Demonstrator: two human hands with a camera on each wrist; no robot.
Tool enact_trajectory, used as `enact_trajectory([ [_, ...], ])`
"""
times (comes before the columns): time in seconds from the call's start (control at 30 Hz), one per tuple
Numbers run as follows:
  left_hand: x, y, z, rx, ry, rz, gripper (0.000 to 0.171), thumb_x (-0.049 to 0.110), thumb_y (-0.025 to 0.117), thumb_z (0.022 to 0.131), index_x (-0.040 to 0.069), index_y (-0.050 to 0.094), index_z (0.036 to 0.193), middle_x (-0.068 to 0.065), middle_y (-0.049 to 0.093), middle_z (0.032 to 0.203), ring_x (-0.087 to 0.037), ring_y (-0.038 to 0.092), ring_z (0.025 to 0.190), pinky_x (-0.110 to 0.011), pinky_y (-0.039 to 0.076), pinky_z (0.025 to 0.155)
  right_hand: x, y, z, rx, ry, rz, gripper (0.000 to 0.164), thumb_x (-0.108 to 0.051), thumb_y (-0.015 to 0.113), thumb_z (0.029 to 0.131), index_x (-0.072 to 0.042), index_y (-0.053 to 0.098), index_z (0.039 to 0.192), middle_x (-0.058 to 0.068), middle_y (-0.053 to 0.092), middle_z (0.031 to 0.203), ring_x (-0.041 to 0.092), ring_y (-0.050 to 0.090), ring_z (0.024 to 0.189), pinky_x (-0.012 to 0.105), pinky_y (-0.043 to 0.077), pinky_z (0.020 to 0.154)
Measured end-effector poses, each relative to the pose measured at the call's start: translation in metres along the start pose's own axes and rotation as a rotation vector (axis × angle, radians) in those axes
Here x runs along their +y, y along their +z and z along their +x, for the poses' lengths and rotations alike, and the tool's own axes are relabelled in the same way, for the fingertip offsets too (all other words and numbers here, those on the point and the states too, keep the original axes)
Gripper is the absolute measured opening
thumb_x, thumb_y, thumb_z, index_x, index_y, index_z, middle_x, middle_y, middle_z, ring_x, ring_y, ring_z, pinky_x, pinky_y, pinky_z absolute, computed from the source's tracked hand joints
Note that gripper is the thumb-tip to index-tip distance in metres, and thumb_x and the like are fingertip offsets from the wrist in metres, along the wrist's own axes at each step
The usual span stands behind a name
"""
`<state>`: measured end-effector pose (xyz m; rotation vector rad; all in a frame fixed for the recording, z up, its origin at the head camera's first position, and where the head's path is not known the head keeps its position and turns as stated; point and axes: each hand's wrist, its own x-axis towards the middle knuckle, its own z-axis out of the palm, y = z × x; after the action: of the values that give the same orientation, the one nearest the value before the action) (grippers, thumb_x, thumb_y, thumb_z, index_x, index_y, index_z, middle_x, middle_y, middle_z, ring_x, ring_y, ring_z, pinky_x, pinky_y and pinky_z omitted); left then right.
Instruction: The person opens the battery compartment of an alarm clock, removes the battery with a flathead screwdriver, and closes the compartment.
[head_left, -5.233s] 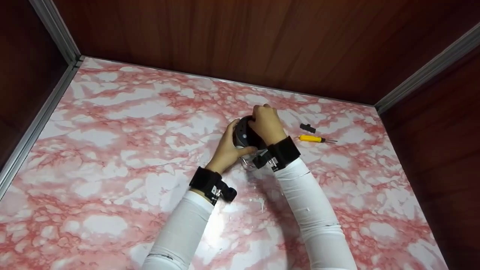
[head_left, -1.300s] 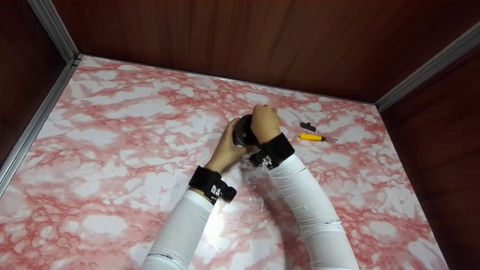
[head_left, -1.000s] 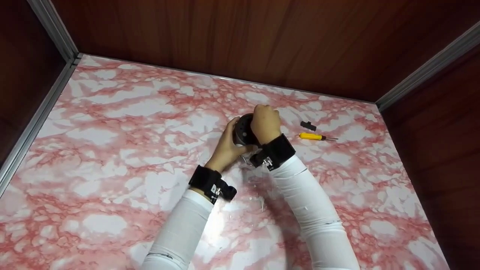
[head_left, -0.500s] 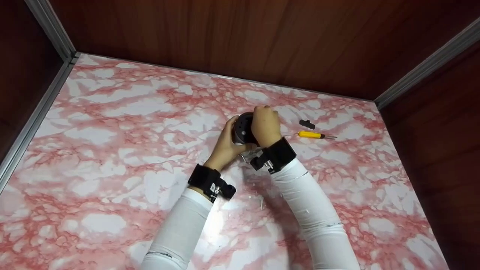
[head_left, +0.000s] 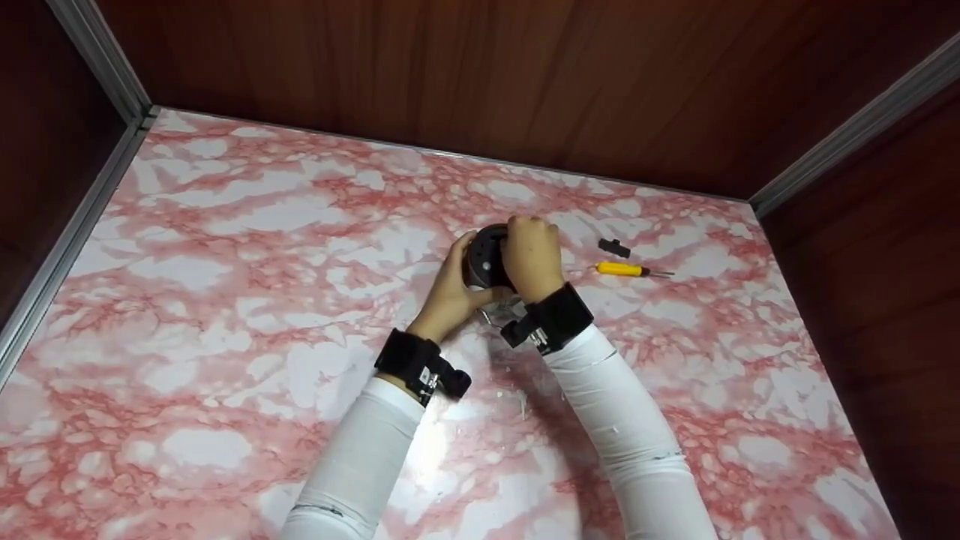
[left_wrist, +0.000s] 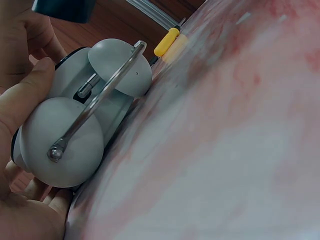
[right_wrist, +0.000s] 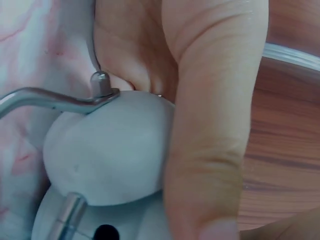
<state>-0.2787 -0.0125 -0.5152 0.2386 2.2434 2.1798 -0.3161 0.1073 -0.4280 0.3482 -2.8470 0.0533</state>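
A twin-bell alarm clock (head_left: 484, 259) lies with its black back up in the head view. Its two pale bells (left_wrist: 64, 142), hammer and metal handle (left_wrist: 102, 97) face me in the left wrist view. My left hand (head_left: 450, 292) grips the clock from the left, thumb along its near edge. Over the clock's right part, my right hand (head_left: 534, 259) has its fingers curled down at the back; its fingertips are hidden, and I cannot tell what small part they hold. In the right wrist view, the left thumb (right_wrist: 207, 145) presses beside one bell (right_wrist: 112, 150).
Right of the clock lie a screwdriver (head_left: 621, 269) with a yellow handle and, just beyond it, a small black piece with a tab (head_left: 615, 247). The pink-and-white marbled tabletop (head_left: 247, 300) meets dark wood-grain panels (head_left: 450, 75) at the back and sides.
My right hand has shifted slightly toward me and turned a little at the back of the clock. The left hand keeps its grip. The screwdriver and black piece stay where they were.
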Motion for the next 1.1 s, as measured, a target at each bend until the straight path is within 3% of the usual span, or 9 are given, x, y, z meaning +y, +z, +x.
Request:
enact_trajectory([
  [0.43, 0.0001, 0.0009, 0.001, -0.005, -0.008, -0.05, 0.107, 0.016, 0.092, 0.075, 0.011, 0.026, 0.159, -0.01, 0.038, 0.157, -0.023, 0.04, 0.14, -0.033, 0.027, 0.117, 0.0026, 0.0018, -0.0004, 0.036, -0.001, 0.059, 0.012, -0.004, 0.069, 0.089, 0.007, 0.072, 0.089, 0.024, 0.072, 0.087, 0.042, 0.069, 0.087, 0.054, 0.054, 0.079],
  [1.1, -0.0001, 0.0003, 0.0014, -0.014, -0.019, -0.027, 0.107, 0.018, 0.092, 0.075, 0.015, 0.026, 0.159, -0.01, 0.035, 0.158, -0.023, 0.038, 0.142, -0.034, 0.028, 0.117, 0.0091, 0.0048, -0.0012, 0.077, -0.018, 0.182, 0.007, 0.001, 0.071, 0.083, 0.006, 0.07, 0.079, 0.023, 0.071, 0.081, 0.043, 0.067, 0.083, 0.056, 0.051, 0.08],
])
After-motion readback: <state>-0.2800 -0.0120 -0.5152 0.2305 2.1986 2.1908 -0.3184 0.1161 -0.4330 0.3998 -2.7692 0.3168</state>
